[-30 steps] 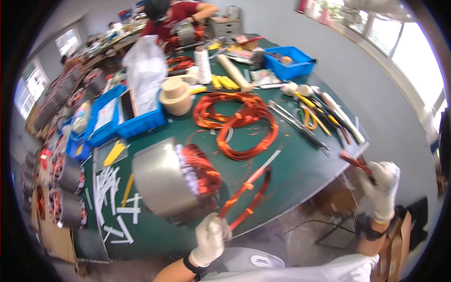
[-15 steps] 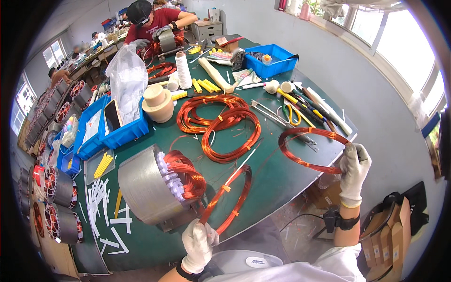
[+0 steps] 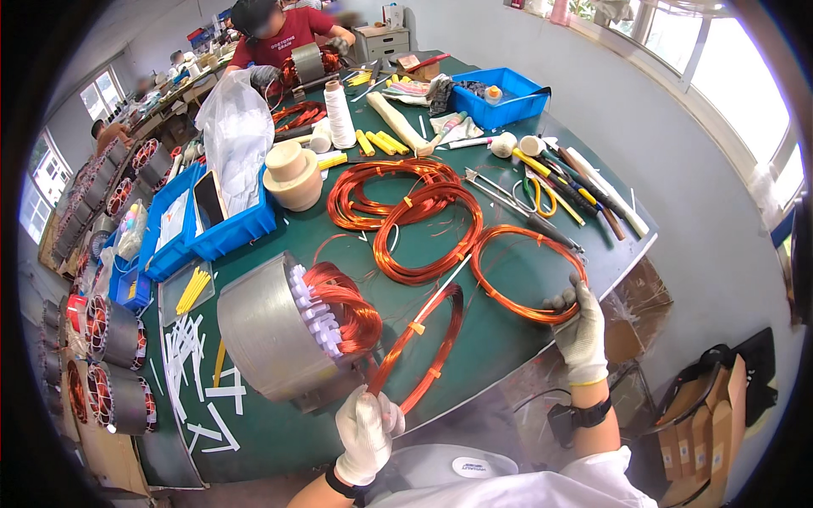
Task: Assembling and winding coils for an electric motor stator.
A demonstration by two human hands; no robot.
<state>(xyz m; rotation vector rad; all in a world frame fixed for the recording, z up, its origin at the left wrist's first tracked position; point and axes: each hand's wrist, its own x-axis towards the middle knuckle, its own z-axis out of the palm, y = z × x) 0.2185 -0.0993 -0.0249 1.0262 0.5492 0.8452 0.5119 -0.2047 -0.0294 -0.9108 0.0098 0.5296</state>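
Note:
White-gloved, my left hand (image 3: 369,427) is closed on a copper wire coil (image 3: 436,372) that stands up from it, tied with orange bands. My right hand (image 3: 583,334), also gloved, pinches the near right edge of a second round copper wire coil (image 3: 527,314). That coil lies low over the table, beside other copper coils (image 3: 412,273) in the middle. Left of the held coil sits a grey metal stator (image 3: 264,330) on its side, with lilac slot pieces (image 3: 315,311) and a thick bundle of copper windings (image 3: 351,317) coming out of its opening.
Behind stand blue bins (image 3: 233,233), a cream stepped block (image 3: 293,178) and a white thread cone (image 3: 339,118). Hand tools (image 3: 584,190) lie at the right. White strips (image 3: 186,347) lie at the left. Across the table a person (image 3: 284,38) handles another stator (image 3: 306,66).
My right hand has moved left and down, bringing its coil in from beyond the table's right edge to beside the other coils. My left hand keeps its hold.

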